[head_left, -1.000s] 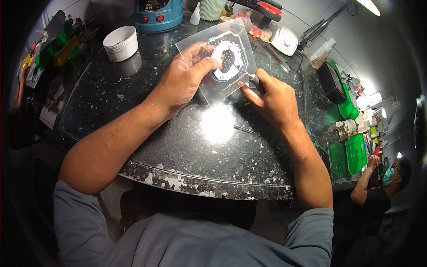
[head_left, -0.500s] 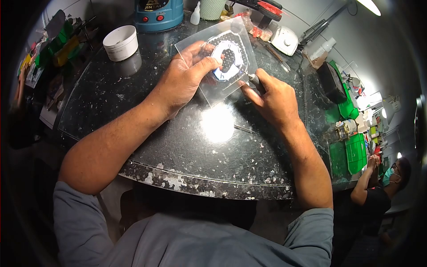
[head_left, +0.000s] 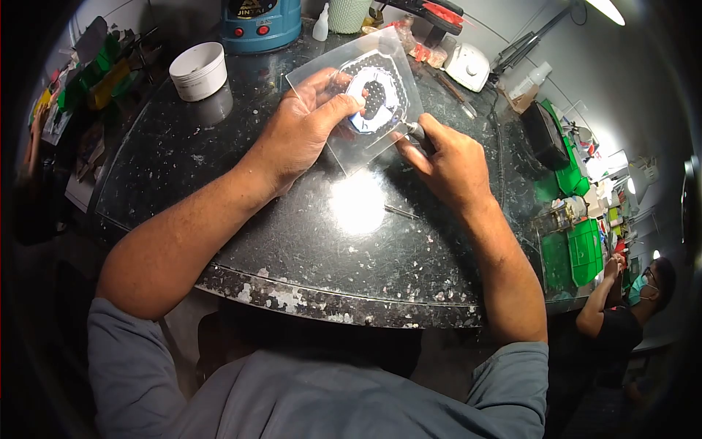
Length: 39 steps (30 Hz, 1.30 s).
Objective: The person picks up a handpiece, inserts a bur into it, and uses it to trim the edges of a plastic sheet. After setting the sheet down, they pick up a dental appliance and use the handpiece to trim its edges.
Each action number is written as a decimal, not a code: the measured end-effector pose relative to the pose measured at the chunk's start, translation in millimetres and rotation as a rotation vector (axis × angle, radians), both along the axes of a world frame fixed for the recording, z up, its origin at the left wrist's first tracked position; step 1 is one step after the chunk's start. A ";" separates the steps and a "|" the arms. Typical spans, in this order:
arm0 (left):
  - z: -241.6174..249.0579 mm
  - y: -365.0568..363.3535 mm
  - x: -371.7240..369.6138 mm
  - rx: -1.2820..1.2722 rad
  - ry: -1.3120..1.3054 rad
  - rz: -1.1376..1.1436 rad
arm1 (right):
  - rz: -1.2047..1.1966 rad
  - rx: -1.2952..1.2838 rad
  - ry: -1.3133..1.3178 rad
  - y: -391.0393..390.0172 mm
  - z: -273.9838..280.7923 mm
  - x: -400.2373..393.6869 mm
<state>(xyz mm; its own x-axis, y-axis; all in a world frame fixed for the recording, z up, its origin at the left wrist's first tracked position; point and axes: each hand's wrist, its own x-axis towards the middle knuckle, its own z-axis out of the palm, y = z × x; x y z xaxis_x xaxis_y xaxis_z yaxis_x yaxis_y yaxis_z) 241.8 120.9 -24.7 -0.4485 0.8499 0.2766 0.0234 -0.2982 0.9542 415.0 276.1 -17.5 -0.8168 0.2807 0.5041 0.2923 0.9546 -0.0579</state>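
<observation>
My left hand (head_left: 311,110) grips a clear plastic sheet (head_left: 347,157) by its left side, with the thumb on top and the fingers seen through it underneath. The sheet is held tilted above the table. On it is a white ring-shaped piece (head_left: 395,91) inside a dotted, rounded outline. My right hand (head_left: 450,157) is closed around a slim dark handpiece (head_left: 418,132) with a metal front. Its tip meets the sheet near the lower right of the outline; the exact contact is too small to make out.
Beneath my hands is a scuffed black table (head_left: 292,241) with a thin metal rod (head_left: 401,212) on it. A white tub (head_left: 198,71) and a blue machine (head_left: 262,25) stand at the back left. A white device (head_left: 468,67) is at the back right. Beyond green bins (head_left: 585,252) sits another person (head_left: 621,314).
Almost nothing differs. The sheet and the handpiece have shifted very slightly, and both hands keep their hold.
</observation>
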 end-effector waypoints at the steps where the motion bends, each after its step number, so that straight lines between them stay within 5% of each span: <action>1: 0.2 0.0 0.0 0.000 0.000 0.000 | -0.002 0.004 -0.002 0.0 0.0 -0.1; 24: 0.1 -1.1 -1.7 0.025 0.001 -0.034 | 0.005 0.009 0.000 -0.3 0.5 -0.2; 32: 4.5 -1.9 3.9 0.043 -0.250 -0.120 | -0.058 -0.103 0.082 -4.4 5.8 -0.8; 39: -3.2 3.6 1.9 0.051 -0.109 -0.099 | -0.022 -0.079 0.080 -6.2 3.5 -2.1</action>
